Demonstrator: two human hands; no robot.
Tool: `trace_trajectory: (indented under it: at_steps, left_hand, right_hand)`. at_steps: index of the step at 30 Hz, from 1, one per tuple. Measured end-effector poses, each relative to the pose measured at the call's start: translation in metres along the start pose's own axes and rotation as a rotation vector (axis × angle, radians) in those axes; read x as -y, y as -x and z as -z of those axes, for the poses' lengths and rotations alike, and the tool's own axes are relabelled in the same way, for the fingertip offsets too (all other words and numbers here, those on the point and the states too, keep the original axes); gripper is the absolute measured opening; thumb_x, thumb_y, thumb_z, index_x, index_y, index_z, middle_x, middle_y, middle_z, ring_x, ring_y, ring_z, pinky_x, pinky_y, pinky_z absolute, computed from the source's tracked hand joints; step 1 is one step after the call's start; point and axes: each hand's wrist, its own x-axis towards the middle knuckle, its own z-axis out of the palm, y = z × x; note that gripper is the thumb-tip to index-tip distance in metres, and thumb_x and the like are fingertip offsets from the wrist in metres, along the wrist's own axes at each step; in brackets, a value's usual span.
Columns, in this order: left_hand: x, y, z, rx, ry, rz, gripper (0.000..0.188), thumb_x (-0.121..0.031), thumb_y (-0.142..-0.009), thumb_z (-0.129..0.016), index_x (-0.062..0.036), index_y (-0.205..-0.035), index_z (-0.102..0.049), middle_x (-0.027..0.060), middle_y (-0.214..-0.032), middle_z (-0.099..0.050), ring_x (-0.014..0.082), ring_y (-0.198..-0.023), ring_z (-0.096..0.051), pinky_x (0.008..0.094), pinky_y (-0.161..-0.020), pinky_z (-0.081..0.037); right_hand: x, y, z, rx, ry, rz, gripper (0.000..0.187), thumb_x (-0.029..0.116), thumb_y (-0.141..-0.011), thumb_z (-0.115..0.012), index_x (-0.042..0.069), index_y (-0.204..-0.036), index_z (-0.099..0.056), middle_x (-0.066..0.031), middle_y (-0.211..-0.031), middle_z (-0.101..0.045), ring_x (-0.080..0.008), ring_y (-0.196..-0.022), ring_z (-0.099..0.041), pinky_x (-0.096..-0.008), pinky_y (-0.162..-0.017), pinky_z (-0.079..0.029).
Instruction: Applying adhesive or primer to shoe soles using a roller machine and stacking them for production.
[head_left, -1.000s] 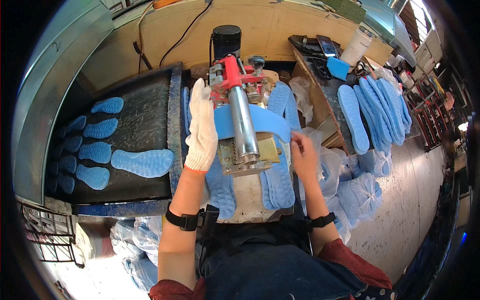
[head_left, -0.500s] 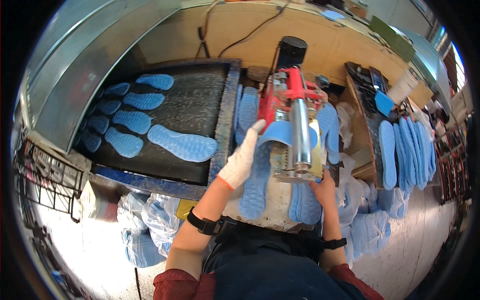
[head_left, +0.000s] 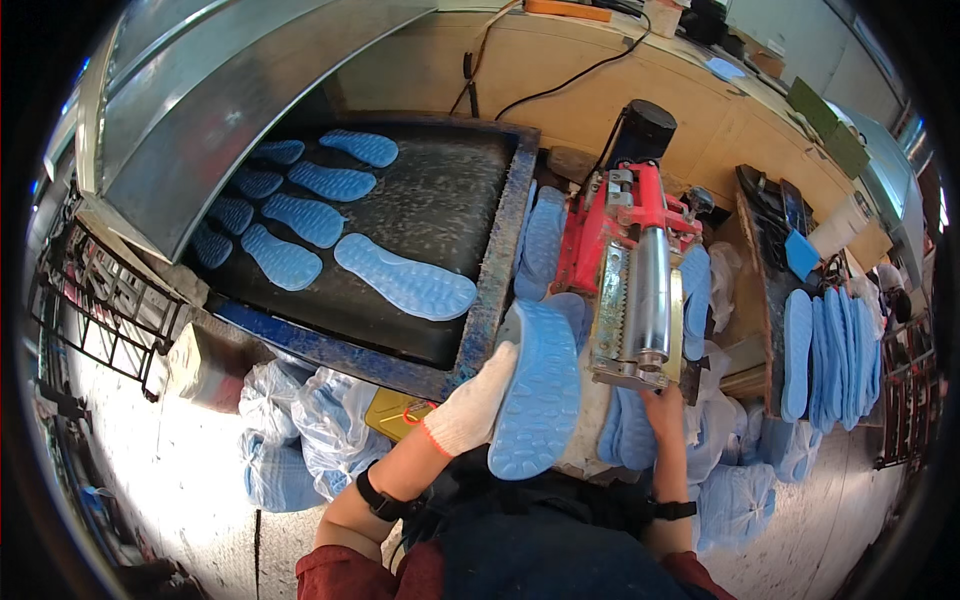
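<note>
My left hand [head_left: 478,402], in a white glove, grips a blue shoe insole [head_left: 537,400] along its left edge. The insole is raised in front of me, its bumpy face toward me, apart from the rollers. To its right stands a red roller machine [head_left: 585,240] with a shiny metal roller [head_left: 652,290]. My bare right hand [head_left: 664,412] is at the machine's near right corner, beside a stack of blue insoles [head_left: 630,432]. Its fingertips are partly hidden by the machine's edge, so its grip cannot be made out.
On the left, several blue insoles [head_left: 405,277] lie on a black belt [head_left: 440,200] inside a blue metal frame [head_left: 490,260], partly under a metal hood [head_left: 230,110]. More insoles [head_left: 835,355] stand in a row at right. Plastic bags [head_left: 340,425] of insoles sit on the floor.
The insole that was bent at the roller is now free of it, held nearer to me by my left hand. My right hand stays at the machine's corner. The whole view has shifted slightly.
</note>
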Motion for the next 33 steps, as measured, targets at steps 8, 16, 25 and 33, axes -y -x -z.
trace_trajectory:
  at_steps: [8, 16, 25, 33]
  left_hand:
    - [-0.008, -0.043, 0.085, -0.656, 0.329, -0.246, 0.052, -0.044, -0.097, -0.038, -0.0045, -0.131, -0.043, 0.0122, -0.122, -0.056, 0.0273, -0.112, -0.055, 0.0411, -0.098, -0.044]
    - [-0.033, -0.115, 0.158, -1.332, 0.919, -0.069, 0.056, -0.044, -0.093, -0.047, -0.0001, -0.127, -0.050, 0.0138, -0.129, -0.054, 0.0261, -0.117, -0.053, 0.0359, -0.097, -0.044]
    - [-0.019, -0.104, 0.184, -1.476, 0.392, 0.034, 0.070, -0.052, -0.089, -0.044, 0.0029, -0.133, -0.046, 0.0161, -0.141, -0.044, 0.0294, -0.124, -0.047, 0.0363, -0.103, -0.035]
    - [-0.022, -0.068, 0.096, -1.048, 0.237, -0.374, 0.059, -0.032, -0.096, -0.048, -0.0012, -0.142, -0.030, 0.0202, -0.142, -0.037, 0.0316, -0.132, -0.036, 0.0425, -0.107, -0.031]
  right_hand:
    - [0.004, -0.001, 0.002, 0.027, 0.004, -0.025, 0.026, 0.008, -0.078, -0.062, -0.001, -0.101, -0.064, -0.0180, -0.087, -0.068, -0.0279, -0.083, -0.066, -0.0366, -0.074, -0.049]
    - [-0.009, -0.002, 0.002, 0.027, -0.041, 0.007, 0.021, 0.014, -0.078, -0.065, -0.003, -0.090, -0.068, -0.0060, -0.072, -0.065, -0.0136, -0.068, -0.058, -0.0335, -0.064, -0.046]
    - [-0.003, -0.001, 0.006, 0.128, -0.009, -0.127, 0.033, 0.004, -0.079, -0.062, -0.002, -0.111, -0.060, -0.0144, -0.099, -0.067, -0.0217, -0.093, -0.062, -0.0324, -0.083, -0.046]
    - [0.022, 0.001, 0.020, -0.053, -0.579, 0.011, 0.031, 0.006, -0.090, -0.055, 0.000, -0.120, -0.056, -0.0091, -0.114, -0.061, -0.0153, -0.105, -0.053, -0.0275, -0.092, -0.039]
